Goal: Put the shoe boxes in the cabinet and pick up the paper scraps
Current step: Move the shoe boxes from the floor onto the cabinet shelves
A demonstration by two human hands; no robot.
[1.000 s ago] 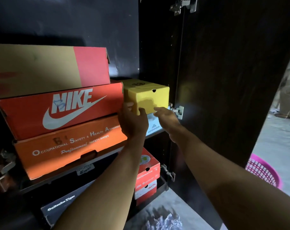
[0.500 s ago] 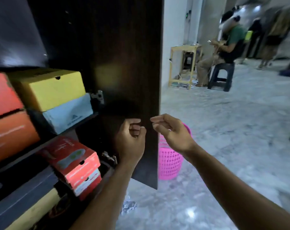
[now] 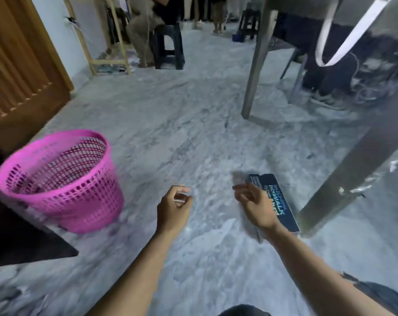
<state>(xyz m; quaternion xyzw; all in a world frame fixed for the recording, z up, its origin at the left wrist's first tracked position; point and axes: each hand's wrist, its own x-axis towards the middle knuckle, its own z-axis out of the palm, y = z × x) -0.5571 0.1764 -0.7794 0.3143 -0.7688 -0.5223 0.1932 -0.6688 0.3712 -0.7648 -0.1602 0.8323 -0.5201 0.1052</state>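
A dark blue shoe box (image 3: 281, 206) with teal lettering lies on the grey floor beside a table leg, partly hidden behind my right hand. My right hand (image 3: 256, 206) hovers in front of it with loosely curled fingers, holding nothing. My left hand (image 3: 174, 208) hangs over bare floor to the left, fingers loosely curled and empty. Pale crumpled paper scraps (image 3: 11, 297) show blurred at the bottom left corner. The dark cabinet door edge (image 3: 22, 242) juts in from the left; the shelves are out of view.
A pink mesh basket (image 3: 63, 179) stands on the floor left of my hands. Grey table legs (image 3: 343, 174) rise on the right. A wooden door (image 3: 18, 71) is at the far left. Stools and seated people are at the back.
The view has swung from the cabinet shelves to the open floor. Both hands came off the yellow box on the shelf and now hang low, the right one near the blue box.
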